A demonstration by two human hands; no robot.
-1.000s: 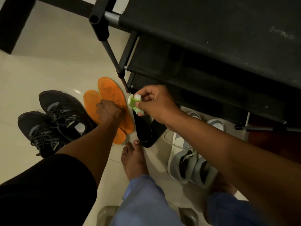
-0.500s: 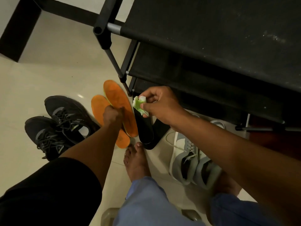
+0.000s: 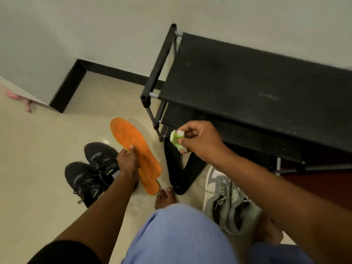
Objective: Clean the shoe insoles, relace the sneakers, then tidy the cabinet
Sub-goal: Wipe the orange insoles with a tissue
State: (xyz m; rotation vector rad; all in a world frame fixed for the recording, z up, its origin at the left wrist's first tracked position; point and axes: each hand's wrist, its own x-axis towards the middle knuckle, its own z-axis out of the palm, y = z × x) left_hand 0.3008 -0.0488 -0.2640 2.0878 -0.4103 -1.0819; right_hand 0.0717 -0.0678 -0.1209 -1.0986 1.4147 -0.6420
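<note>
My left hand [image 3: 128, 161] grips an orange insole [image 3: 131, 139] at its edge, thumb on top, over a second orange insole [image 3: 150, 184] lying on the floor. My right hand [image 3: 198, 141] pinches a crumpled green and white wipe [image 3: 176, 139] just right of the orange insoles. Two black insoles [image 3: 177, 168] lie crossed on the floor beneath that hand. A pair of black sneakers [image 3: 91, 174] stands to the left. A pair of grey sneakers [image 3: 228, 204] with loose white laces sits to the right.
A black fabric shoe rack [image 3: 247, 88] with metal tubes stands against the wall at the right. My bare foot [image 3: 164, 198] rests on the beige floor tiles between the insoles and the grey sneakers. A black skirting board [image 3: 76, 79] marks a wall corner at the left.
The view has tilted up, showing the wall and the rack's top. My left hand has closed on the upper orange insole and shifted it over the lower one. My right hand still holds the wipe.
</note>
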